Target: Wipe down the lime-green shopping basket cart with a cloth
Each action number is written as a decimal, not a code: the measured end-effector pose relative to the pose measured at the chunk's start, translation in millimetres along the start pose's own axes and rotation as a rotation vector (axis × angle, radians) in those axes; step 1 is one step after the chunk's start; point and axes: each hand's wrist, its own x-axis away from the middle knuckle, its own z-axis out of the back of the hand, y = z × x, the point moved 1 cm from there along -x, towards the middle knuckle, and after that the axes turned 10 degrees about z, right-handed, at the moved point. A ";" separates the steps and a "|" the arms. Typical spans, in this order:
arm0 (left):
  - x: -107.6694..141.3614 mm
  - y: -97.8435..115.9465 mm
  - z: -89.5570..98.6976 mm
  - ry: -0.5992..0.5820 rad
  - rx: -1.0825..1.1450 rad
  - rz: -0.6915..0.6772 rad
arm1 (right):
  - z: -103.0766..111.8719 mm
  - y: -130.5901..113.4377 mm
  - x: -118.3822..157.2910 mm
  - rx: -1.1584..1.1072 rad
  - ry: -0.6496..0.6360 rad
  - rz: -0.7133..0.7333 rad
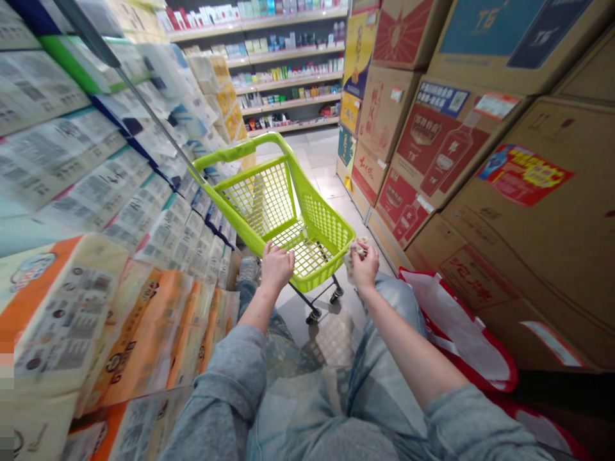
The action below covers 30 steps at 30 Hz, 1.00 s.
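A lime-green plastic shopping basket cart (331,218) with a lattice basket stands in front of my knees, and nothing shows inside it. My left hand (277,264) is closed over the near rim on the left side of the basket. Beside the basket's right corner, my right hand (365,261) is closed on a pale, speckled, crumpled cloth (352,259). The cloth hangs against or very close to the corner; I cannot tell whether it touches. A thin metal pole (154,118) rises from the cart's far left corner towards the upper left.
Stacked tissue packs (139,198) line the left side, with orange packs (158,320) nearest. Cardboard cartons (519,224) are piled on the right. A red-edged white bag (466,326) lies by my right leg. Shelves of small boxes and bottles (288,83) stand at the far end.
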 end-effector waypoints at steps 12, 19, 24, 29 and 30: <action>-2.7 9.3 -6.9 0.033 -0.033 0.035 | -14.0 -35.9 56.5 -0.228 -0.218 -0.065; -0.8 11.8 -6.5 0.021 -0.030 0.039 | -19.1 -29.6 41.5 -0.279 -0.080 -0.182; -2.6 24.5 -8.3 0.003 0.051 0.056 | -18.3 -14.5 12.0 -0.157 0.012 -0.179; -4.8 40.3 -9.0 0.006 0.079 0.076 | -15.7 -19.8 20.2 -0.054 0.003 -0.124; -4.8 42.1 -9.4 0.013 0.084 0.078 | -15.5 -22.4 24.1 -0.035 -0.001 -0.111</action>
